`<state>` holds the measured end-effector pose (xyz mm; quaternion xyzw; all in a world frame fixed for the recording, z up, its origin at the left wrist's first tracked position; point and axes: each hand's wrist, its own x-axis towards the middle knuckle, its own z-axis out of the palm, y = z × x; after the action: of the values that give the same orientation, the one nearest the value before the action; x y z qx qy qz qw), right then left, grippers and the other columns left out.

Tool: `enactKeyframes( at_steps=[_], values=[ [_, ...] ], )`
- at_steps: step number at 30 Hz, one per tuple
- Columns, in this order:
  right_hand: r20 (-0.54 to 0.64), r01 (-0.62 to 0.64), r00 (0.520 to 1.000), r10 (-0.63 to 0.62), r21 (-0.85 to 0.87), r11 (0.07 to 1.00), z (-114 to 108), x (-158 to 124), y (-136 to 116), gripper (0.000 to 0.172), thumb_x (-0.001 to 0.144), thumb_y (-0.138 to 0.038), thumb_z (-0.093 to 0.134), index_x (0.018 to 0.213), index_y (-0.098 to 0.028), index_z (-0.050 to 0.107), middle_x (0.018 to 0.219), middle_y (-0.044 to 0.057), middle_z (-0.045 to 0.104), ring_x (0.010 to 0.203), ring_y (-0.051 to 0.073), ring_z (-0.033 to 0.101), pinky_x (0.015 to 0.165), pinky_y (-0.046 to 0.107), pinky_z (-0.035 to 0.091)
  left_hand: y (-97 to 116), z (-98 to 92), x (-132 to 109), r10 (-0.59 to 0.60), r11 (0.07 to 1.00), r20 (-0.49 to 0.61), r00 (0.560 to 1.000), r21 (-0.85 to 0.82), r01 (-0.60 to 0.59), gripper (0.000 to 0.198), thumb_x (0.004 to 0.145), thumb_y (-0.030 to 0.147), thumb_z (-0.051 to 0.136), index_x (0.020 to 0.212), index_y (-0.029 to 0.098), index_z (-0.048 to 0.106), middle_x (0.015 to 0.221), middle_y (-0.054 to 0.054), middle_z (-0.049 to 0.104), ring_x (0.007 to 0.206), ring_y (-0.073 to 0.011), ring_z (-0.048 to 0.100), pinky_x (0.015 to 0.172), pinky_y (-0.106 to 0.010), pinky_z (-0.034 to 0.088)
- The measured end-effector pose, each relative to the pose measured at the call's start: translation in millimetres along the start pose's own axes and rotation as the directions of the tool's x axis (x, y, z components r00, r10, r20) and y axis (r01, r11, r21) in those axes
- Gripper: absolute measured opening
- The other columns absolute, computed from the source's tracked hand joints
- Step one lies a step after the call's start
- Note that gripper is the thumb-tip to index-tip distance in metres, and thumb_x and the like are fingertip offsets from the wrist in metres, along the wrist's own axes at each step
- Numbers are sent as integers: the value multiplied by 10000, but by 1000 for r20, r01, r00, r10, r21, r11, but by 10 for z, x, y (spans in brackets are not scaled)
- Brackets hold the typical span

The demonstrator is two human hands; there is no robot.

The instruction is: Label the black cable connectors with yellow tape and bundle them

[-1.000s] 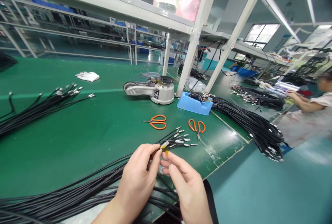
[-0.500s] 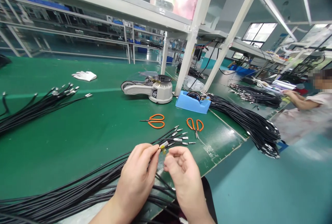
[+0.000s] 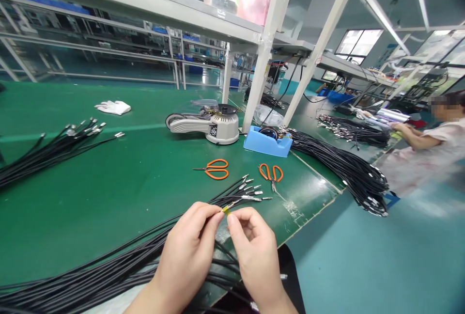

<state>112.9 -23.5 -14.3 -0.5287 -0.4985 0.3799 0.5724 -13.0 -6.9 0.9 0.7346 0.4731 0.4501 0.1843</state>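
The left hand [image 3: 191, 251] is pinching a cable end [image 3: 230, 206] between thumb and forefinger; the right hand [image 3: 256, 251] is gripping, fingertips together, the yellow tape [image 3: 226, 210] at that same end. Both are working above the table [image 3: 145, 193], just inside its near edge. Beneath the hands, a bundle of black cables [image 3: 127, 260] is lying with its metal tips fanning out beyond them. Farther from that edge, orange-handled scissors [image 3: 208, 169] and orange-handled snips [image 3: 273, 181] are resting near each other; behind them, a grey machine [image 3: 228, 131] and a blue dispenser [image 3: 267, 144] are standing. Toward the far edge, a white glove [image 3: 114, 107] is lying.
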Motion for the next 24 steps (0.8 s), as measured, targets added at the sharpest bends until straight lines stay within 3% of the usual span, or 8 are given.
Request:
enactKeyframes(
  at_steps=[4,10,18,24],
  values=[
    [7,47,999,-47,-36,998,-8,2,1,158,859,-308,579,795,-177,637,769,42,667,712,167,611,679,272,506,59,-49,21,-171,979,81,982,-100,179,208,908,330,487,777,221,605,756,21,619,715,-130,580,661,-213,436],
    [28,70,997,-69,-46,997,-10,10,-80,143,877,-277,565,806,-179,641,800,46,673,741,167,623,707,276,508,87,-69,72,-348,904,172,921,-197,379,255,858,426,511,751,211,597,695,14,585,676,-152,527,566,-225,397],
    [40,80,996,-78,-43,996,-4,43,-137,128,870,-252,563,795,-179,636,808,48,679,751,171,634,709,278,512,114,-97,111,-481,753,271,834,-360,551,328,777,503,578,744,177,594,579,47,461,508,-100,397,465,-206,335],
    [56,88,995,-86,-21,996,7,57,-123,122,875,-249,562,800,-180,631,811,44,680,750,169,639,709,277,513,39,-88,118,-451,622,356,819,-532,574,280,782,432,632,722,161,603,632,31,508,538,-90,432,471,-189,378]
  ],
)
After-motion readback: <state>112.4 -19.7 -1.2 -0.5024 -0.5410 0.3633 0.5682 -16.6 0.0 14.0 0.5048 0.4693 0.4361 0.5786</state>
